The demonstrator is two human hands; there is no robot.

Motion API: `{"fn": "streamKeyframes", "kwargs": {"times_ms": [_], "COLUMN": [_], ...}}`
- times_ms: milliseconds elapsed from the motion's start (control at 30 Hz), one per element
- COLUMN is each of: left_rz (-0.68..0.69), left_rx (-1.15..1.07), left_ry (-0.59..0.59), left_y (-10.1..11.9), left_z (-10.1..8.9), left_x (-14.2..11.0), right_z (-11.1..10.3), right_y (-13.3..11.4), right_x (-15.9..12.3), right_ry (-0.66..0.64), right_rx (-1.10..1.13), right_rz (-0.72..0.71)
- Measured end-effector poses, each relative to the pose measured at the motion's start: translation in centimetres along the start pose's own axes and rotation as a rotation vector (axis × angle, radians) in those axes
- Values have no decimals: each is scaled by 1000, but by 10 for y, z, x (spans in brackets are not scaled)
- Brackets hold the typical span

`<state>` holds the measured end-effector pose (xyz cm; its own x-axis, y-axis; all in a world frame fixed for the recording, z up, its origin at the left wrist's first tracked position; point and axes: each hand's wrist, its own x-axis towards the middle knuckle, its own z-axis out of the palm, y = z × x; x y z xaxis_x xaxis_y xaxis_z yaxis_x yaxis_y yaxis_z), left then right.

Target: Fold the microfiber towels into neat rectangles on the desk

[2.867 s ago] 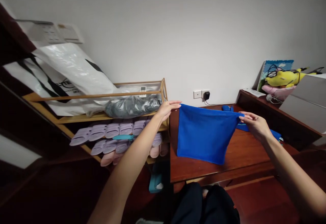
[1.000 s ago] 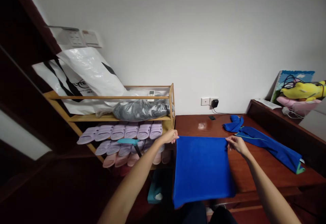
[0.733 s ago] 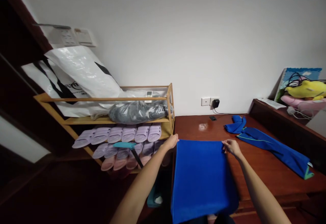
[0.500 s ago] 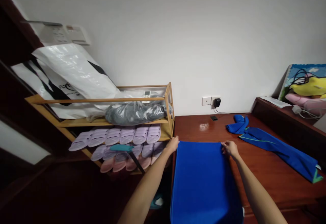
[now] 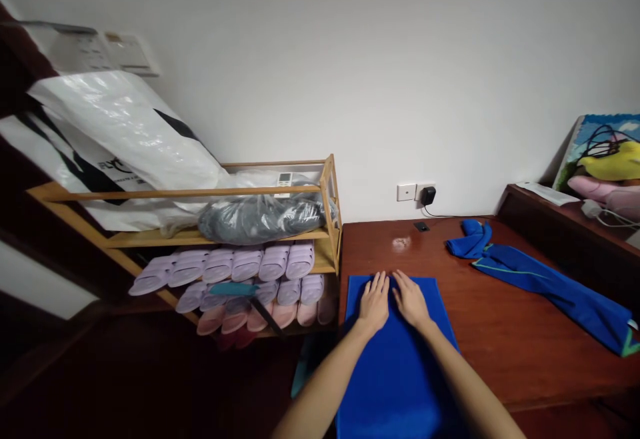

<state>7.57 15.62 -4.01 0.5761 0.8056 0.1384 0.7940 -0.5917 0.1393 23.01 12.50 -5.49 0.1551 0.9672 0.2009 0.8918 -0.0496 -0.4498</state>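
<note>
A blue cloth point(image 5: 400, 372) lies spread flat on the dark red wooden table point(image 5: 500, 319), its near end hanging over the front edge. My left hand point(image 5: 374, 301) and my right hand point(image 5: 411, 299) rest side by side on the far middle of the cloth, palms down, fingers stretched out flat. Neither hand holds anything.
A second blue cloth with a green edge point(image 5: 545, 282) lies crumpled at the table's right. A wall socket with a black plug point(image 5: 427, 194) is behind. A bamboo shoe rack point(image 5: 327, 212) with several lilac slippers point(image 5: 260, 264) stands left. Plush toys point(image 5: 610, 172) sit on a raised ledge.
The cloth went from held up in the air to laid flat on the table. Both hands let go of its far corners and moved inward to lie flat on its middle.
</note>
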Motion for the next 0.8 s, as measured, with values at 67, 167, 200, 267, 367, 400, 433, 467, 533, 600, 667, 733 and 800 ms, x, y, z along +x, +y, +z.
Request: {"fn": "streamKeyframes", "kwargs": {"times_ms": [67, 167, 200, 267, 367, 400, 433, 467, 533, 600, 667, 733, 800], "left_rz": [1, -58, -77, -109, -153, -166, -177, -185, -173, -128, -91, -80, -65], "left_rx": [-1, 6, 10, 18, 27, 30, 33, 36, 39, 35, 21, 1, -18], "left_ry": [9, 24, 28, 29, 30, 36, 44, 54, 80, 94, 89, 71, 57], "left_y": [3, -15, -24, -41, -52, -52, -50, -47, -38, -28, -19, -11, -5], "left_z": [10, 16, 16, 14, 9, 6, 3, 0, -8, -15, -18, -17, -13], "left_x": [-6, -10, -11, -11, -12, -14, -16, -19, -30, -47, -68, -90, -109], "right_z": [12, 16, 14, 8, -4, -8, -12, -15, -19, -18, -15, -10, -6], "right_y": [-8, 5, 13, 30, 49, 52, 53, 53, 48, 38, 27, 18, 14], "right_x": [-7, -14, -15, -17, -18, -19, -20, -23, -35, -54, -79, -103, -118], "right_ry": [-40, -55, -53, -45, -27, -21, -14, -5, 17, 37, 33, 19, 10], "right_rx": [-46, -122, -145, -185, -230, -240, -248, -255, -268, -270, -258, -249, -259], "right_rz": [-56, -22, 0, 50, 139, 163, 183, 198, 216, 181, 83, -5, -31]}}
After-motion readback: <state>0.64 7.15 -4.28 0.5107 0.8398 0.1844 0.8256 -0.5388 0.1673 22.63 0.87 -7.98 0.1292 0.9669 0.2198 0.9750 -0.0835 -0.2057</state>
